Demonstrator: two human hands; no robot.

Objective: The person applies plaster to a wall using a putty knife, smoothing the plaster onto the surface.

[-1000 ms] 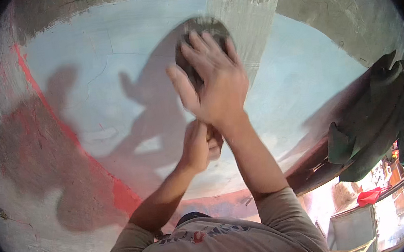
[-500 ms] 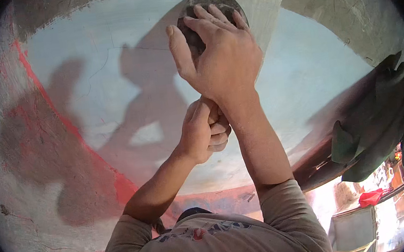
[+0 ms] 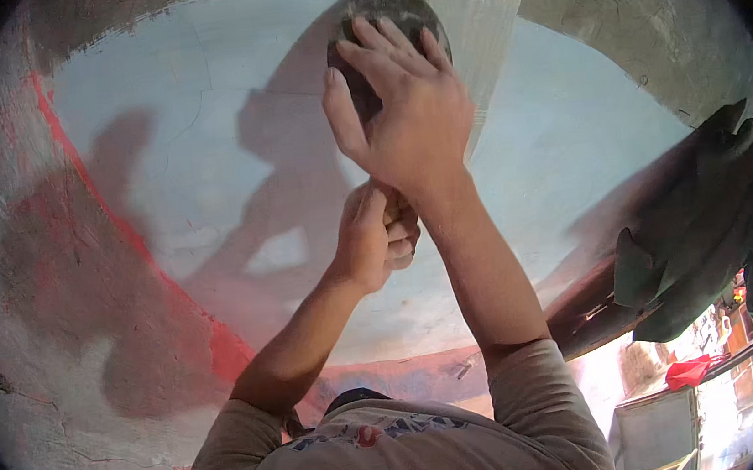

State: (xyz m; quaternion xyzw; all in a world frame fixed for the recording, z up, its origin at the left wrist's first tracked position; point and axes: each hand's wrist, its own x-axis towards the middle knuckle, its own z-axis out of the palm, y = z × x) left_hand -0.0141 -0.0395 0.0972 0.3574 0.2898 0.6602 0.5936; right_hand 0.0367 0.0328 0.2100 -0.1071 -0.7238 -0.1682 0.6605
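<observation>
Holding a dark oval tool (image 3: 403,10) at the smooth pale-blue wall (image 3: 566,114), beside streaky grey coating (image 3: 489,40), laying the right hand (image 3: 409,110) flat on it with spread fingers. Folding the left hand (image 3: 375,237) into a tight fist just below, being unable to tell around what. Facing also rough grey plaster (image 3: 623,7) above and dark, folded cloth (image 3: 692,225) at the right.
</observation>
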